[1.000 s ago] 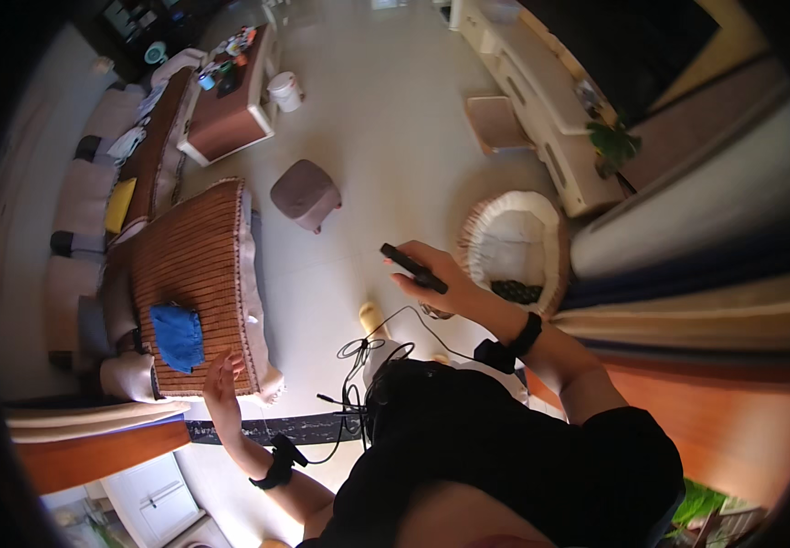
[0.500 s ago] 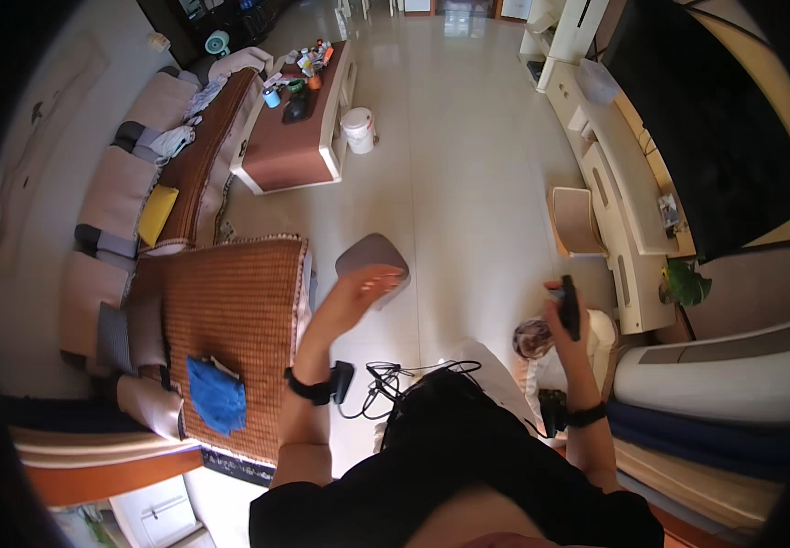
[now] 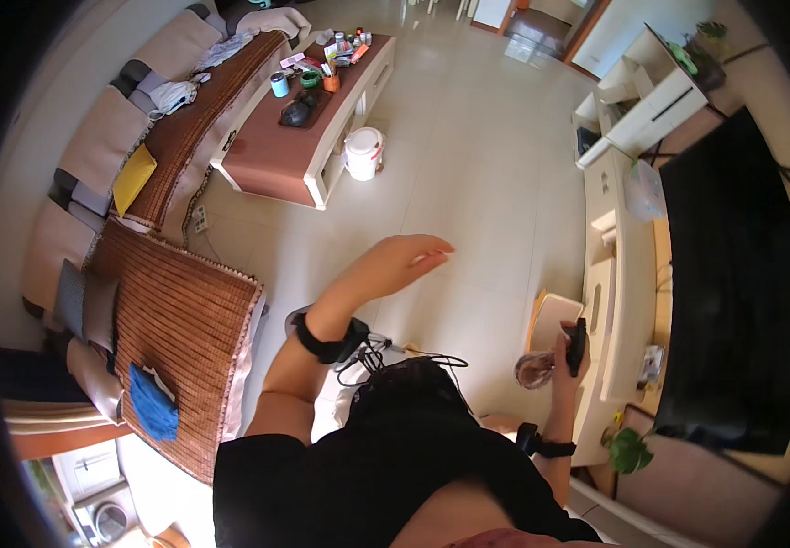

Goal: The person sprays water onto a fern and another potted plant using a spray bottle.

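Note:
My left hand (image 3: 406, 260) is raised above the tiled floor, fingers stretched out and together, holding nothing. A black strap with a small dark box is on that wrist. My right hand (image 3: 563, 354) is closed round the black handle-like part (image 3: 579, 345) of a vessel. Its round, brownish, glassy-looking body (image 3: 532, 370) sits just left of the hand; what it holds is too blurred to tell. Behind my left forearm a grey stool (image 3: 298, 320) is mostly hidden. Black cables (image 3: 413, 352) hang at my front.
Left stands a sofa with a woven mat (image 3: 176, 320), blue cloth (image 3: 153, 402) and yellow cushion (image 3: 135, 180). Ahead are a coffee table (image 3: 276, 169) and a white bucket (image 3: 364, 153). At right are a low cabinet (image 3: 605, 301), a black television (image 3: 733, 292), a beige seat (image 3: 555, 315) and a plant (image 3: 630, 450).
The view has turned and moved toward the cabinet side. My left hand has swung from above the grey stool to over the floor. The black-handled vessel has travelled with my right hand.

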Demonstrator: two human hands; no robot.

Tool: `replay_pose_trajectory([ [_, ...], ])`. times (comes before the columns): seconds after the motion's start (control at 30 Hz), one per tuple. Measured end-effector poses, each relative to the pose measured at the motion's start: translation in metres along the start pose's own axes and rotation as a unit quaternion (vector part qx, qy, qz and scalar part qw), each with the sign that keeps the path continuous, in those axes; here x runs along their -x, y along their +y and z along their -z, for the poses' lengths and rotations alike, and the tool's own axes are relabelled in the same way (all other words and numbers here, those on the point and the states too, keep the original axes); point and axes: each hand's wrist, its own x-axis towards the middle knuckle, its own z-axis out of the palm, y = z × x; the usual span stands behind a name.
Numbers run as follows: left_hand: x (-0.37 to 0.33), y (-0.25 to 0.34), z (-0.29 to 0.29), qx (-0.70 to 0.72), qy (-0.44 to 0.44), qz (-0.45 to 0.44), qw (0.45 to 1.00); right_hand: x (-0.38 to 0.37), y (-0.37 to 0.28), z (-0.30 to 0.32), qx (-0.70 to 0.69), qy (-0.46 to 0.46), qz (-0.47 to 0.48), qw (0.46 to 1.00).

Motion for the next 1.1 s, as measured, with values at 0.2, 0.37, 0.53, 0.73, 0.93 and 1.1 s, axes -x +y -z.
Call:
replay_pose_trajectory([
  [0.2,-0.077,-0.073,0.077,0.117,0.219,0.088,0.965,-0.207,-0.003,-0.071,-0.06,-0.085,0.06,0.993],
  [0.37,-0.164,-0.14,0.116,0.049,0.254,0.169,0.951,-0.351,0.016,-0.115,-0.061,-0.084,0.053,0.993],
  [0.53,-0.323,-0.167,0.153,0.003,0.261,0.142,0.955,-0.496,0.046,-0.119,-0.087,-0.055,-0.001,0.995],
  [0.73,-0.541,-0.198,0.185,0.051,0.148,0.076,0.985,-0.648,0.114,-0.117,-0.038,0.077,-0.008,0.996],
  [0.93,-0.69,-0.27,0.225,0.074,0.19,0.108,0.973,-0.82,0.146,-0.168,-0.042,0.049,0.019,0.998],
  [1.1,-0.787,-0.288,0.273,0.006,0.208,0.15,0.967,-0.978,0.116,-0.254,-0.041,-0.056,0.028,0.997],
])
